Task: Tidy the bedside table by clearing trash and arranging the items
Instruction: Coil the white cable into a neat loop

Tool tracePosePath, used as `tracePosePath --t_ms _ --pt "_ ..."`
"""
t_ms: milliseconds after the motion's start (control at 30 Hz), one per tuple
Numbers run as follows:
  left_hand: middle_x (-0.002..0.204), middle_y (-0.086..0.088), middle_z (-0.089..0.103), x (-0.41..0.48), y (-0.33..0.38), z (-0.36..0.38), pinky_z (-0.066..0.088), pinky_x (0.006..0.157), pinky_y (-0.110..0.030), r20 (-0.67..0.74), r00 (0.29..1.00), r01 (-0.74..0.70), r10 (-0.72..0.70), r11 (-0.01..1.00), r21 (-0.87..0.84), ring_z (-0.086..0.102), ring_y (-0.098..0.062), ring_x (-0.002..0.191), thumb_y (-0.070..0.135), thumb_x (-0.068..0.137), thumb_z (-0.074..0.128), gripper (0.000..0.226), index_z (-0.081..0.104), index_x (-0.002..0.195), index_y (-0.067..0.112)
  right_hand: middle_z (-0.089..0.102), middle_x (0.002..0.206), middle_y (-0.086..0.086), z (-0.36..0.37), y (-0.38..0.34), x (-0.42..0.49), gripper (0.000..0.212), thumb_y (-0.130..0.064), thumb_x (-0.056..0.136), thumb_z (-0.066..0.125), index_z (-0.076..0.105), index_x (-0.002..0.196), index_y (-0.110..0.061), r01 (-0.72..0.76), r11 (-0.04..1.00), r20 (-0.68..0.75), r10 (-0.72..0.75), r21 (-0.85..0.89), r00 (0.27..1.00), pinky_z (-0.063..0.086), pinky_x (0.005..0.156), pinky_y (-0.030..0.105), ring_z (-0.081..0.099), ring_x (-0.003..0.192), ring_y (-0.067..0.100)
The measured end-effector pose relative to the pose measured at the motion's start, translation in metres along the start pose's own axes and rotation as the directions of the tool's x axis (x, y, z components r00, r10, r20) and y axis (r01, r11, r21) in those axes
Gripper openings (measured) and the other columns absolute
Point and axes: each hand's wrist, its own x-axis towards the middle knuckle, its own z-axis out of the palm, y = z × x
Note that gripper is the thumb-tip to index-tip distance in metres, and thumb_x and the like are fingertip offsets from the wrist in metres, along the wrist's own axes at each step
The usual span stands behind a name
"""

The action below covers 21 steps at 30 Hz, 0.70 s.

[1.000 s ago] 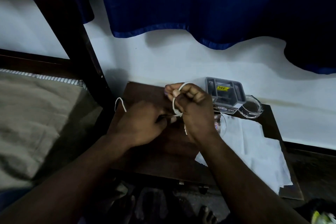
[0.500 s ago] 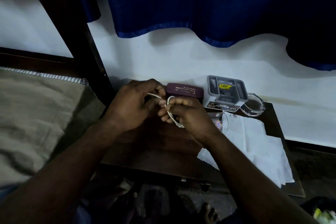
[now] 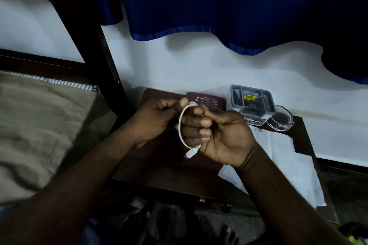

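Left hand (image 3: 155,119) pinches the thin white charging cable (image 3: 180,125) at its top, right hand (image 3: 223,135) clasps the loop in curled fingers — wind snug, tuck the dangling plug.

The left hand (image 3: 157,119) and right hand (image 3: 221,135) are bare, and so are both forearms (image 3: 288,195) right down to the lower edge of the view. The nails on the right hand's fingers (image 3: 205,123) look short and rounded. Low in the dim foreground are bare toes (image 3: 229,233). A bluish patch (image 3: 89,232) under the left forearm may be clothing.
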Motion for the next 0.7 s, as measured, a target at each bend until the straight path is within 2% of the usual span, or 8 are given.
tracePosePath --t_ms 67,100,233,333,400,500,600,700 --pt "0.096 -0.01 0.077 0.001 -0.005 0.004 0.057 0.088 -0.047 0.011 0.996 0.087 -0.086 0.994 -0.059 0.068 -0.025 0.088 0.02 0.1 0.06 0.024 0.082 0.093 0.021 0.056 0.074 -0.001 0.001 0.0 0.003 0.017 -0.014 0.096 0.048 0.064 0.093 -0.008 0.072 0.996 0.036 -0.074 0.053 0.997 0.039 0.062 0.02 0.051 0.066 0.01" --pt "0.091 -0.009 0.077 0.001 -0.009 0.005 0.057 0.085 -0.048 0.015 0.995 0.1 -0.099 0.995 -0.021 0.067 -0.026 0.085 0.014 0.101 0.06 0.027 0.083 0.089 0.023 0.058 0.077 0.0 0.001 0.0 0.005 0.015 -0.012 0.095 0.051 0.066 0.095 -0.008 0.123 0.99 0.025 -0.125 0.062 0.992 0.042 0.064 0.021 0.054 0.068 0.011" --pt "0.064 0.001 0.068 0.0 -0.02 0.006 0.047 0.057 -0.028 0.131 0.983 0.068 -0.126 0.924 0.377 0.058 -0.013 0.053 0.027 0.101 0.059 0.035 0.072 0.07 0.033 0.068 0.084 0.002 -0.003 -0.002 0.011 0.027 -0.011 0.096 0.049 0.075 0.093 -0.007 0.37 0.926 -0.206 -0.35 0.072 0.914 0.053 0.07 0.021 0.067 0.074 0.013" --pt "0.059 -0.006 0.066 -0.001 -0.024 0.008 0.044 0.051 -0.026 0.132 0.979 0.067 -0.157 0.851 0.521 0.057 -0.015 0.046 0.048 0.098 0.059 0.043 0.067 0.063 0.024 0.076 0.093 0.007 -0.005 0.0 0.016 0.025 -0.009 0.091 0.053 0.076 0.097 -0.004 0.52 0.851 -0.345 -0.467 0.076 0.814 0.061 0.079 0.025 0.075 0.085 0.019" --pt "0.058 -0.005 0.065 -0.001 -0.026 0.009 0.043 0.049 -0.023 0.155 0.974 0.055 -0.165 0.836 0.546 0.056 -0.011 0.046 0.047 0.099 0.06 0.045 0.065 0.067 0.016 0.078 0.096 0.009 -0.005 0.003 0.019 0.022 -0.007 0.09 0.055 0.072 0.103 -0.003 0.586 0.81 -0.418 -0.524 0.025 0.742 0.059 0.087 0.026 0.077 0.091 0.02" --pt "0.057 0.002 0.063 -0.002 -0.024 0.01 0.041 0.05 -0.02 0.194 0.97 0.011 -0.145 0.828 0.56 0.053 -0.003 0.046 0.036 0.102 0.061 0.026 0.075 0.084 0.024 0.075 0.102 0.011 -0.005 0.003 0.022 0.019 -0.005 0.102 0.05 0.067 0.11 -0.003 0.624 0.769 -0.479 -0.603 -0.137 0.638 0.057 0.093 0.027 0.075 0.097 0.021" --pt "0.059 0.007 0.065 -0.002 -0.018 0.008 0.042 0.055 -0.019 0.155 0.984 -0.034 -0.083 0.774 0.632 0.057 0.0 0.052 0.039 0.1 0.063 0.022 0.078 0.088 0.028 0.071 0.107 0.019 -0.009 0.002 0.023 0.018 -0.001 0.103 0.05 0.065 0.112 0.002 0.61 0.682 -0.475 -0.726 -0.403 0.498 0.059 0.093 0.03 0.07 0.102 0.029" --pt "0.066 0.014 0.066 -0.003 -0.009 0.003 0.044 0.06 -0.023 0.129 0.989 -0.146 0.076 0.685 0.714 0.061 -0.001 0.062 0.044 0.097 0.065 0.021 0.075 0.082 0.032 0.073 0.102 0.023 -0.016 -0.001 0.021 0.015 0.0 0.101 0.056 0.07 0.107 0.003 0.449 0.581 -0.406 -0.807 -0.679 0.43 0.058 0.094 0.032 0.072 0.1 0.027"
